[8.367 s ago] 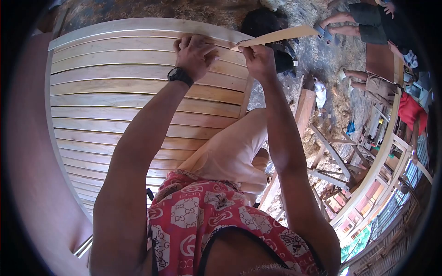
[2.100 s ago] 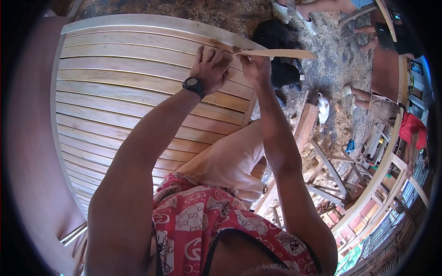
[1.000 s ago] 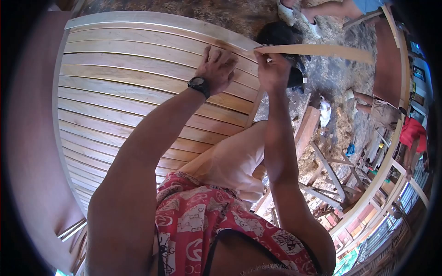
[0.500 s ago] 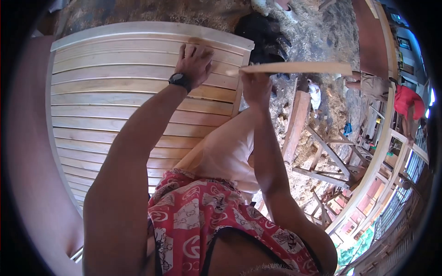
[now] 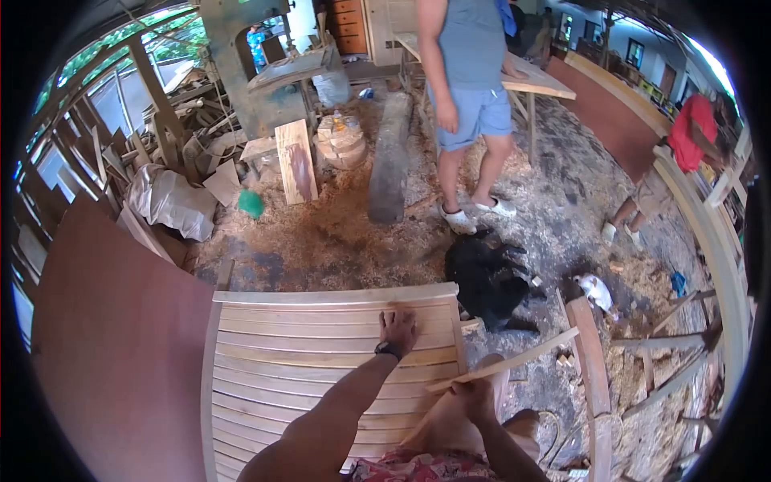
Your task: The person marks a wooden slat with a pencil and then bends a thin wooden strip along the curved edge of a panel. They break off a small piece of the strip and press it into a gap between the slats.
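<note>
My left hand, with a dark watch at the wrist, lies on the slatted wooden panel near its far right corner. Its fingers are spread on the pale slats. Down by the panel's right edge, my right hand is closed round a thin wooden strip. The strip slants up to the right, past the panel's edge, and its left end is over the slats. My knee is partly below it.
A black dog lies beyond the panel's right corner, with a small white animal nearby. A person in blue shorts stands behind it. Another person in red is at right. A reddish-brown sheet rises on the left.
The view has tilted up, bringing the workshop floor and standing person into sight. The strip, level before, now slants with its left end lower. My left hand stays on the panel.
</note>
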Available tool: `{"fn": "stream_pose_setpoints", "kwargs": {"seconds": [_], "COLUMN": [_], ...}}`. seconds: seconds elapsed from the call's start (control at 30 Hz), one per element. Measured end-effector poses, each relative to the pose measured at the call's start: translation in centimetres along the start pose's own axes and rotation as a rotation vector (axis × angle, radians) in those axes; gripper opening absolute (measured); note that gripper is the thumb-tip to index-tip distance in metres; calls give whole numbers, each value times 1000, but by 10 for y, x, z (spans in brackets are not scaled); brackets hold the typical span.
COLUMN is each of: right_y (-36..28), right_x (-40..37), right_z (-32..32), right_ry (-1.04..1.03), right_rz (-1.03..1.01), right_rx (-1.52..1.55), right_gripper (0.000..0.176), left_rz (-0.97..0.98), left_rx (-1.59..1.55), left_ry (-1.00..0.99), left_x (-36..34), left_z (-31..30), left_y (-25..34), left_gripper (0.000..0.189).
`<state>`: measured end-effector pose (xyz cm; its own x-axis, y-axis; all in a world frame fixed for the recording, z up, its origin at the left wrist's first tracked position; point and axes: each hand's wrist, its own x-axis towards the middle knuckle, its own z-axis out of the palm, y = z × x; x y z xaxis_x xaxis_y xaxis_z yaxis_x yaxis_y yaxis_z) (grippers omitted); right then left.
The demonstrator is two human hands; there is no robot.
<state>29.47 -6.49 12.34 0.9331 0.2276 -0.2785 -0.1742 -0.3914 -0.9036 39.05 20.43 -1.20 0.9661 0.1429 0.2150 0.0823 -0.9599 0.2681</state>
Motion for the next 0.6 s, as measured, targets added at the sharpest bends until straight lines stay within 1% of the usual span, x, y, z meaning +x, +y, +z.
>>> {"fn": "stream_pose_setpoints", "kwargs": {"seconds": [0.03,0.07,0.1,0.17,0.23,0.27,0.33,0.47,0.5,0.53,0.6], "right_y": [11,26,27,28,26,25,24,27,23,22,30], "right_x": [-4,0,-2,-10,-18,-22,-31,-35,-33,-29,-10], "right_z": [-1,-1,-4,-16,-25,-28,-34,-42,-43,-43,-42], "right_ry": [8,40,73,82,98,100,134,141,179,214,244], "right_rz": [12,-45,-105,-77,-157,-158,-177,-193,-245,-295,-337], "right_rx": [7,131,254,229,318,318,166,70,63,55,-17], "right_gripper": [13,12,12,11,12,12,14,16,17,18,14], "left_rz": [10,11,12,7,-27,-33,-36,-52,-58,-45,1], "left_rx": [0,10,20,-10,23,13,35,38,29,8,-7], "left_ry": [-13,34,83,50,59,67,68,24,12,37,113], "left_x": [-3,-2,-1,1,0,0,2,0,0,0,-3], "left_z": [3,5,5,3,1,1,3,2,2,3,7], "left_y": [0,0,1,4,8,9,9,11,12,11,7], "left_gripper": [35,35,34,34,34,32,31,29,29,29,30]}}
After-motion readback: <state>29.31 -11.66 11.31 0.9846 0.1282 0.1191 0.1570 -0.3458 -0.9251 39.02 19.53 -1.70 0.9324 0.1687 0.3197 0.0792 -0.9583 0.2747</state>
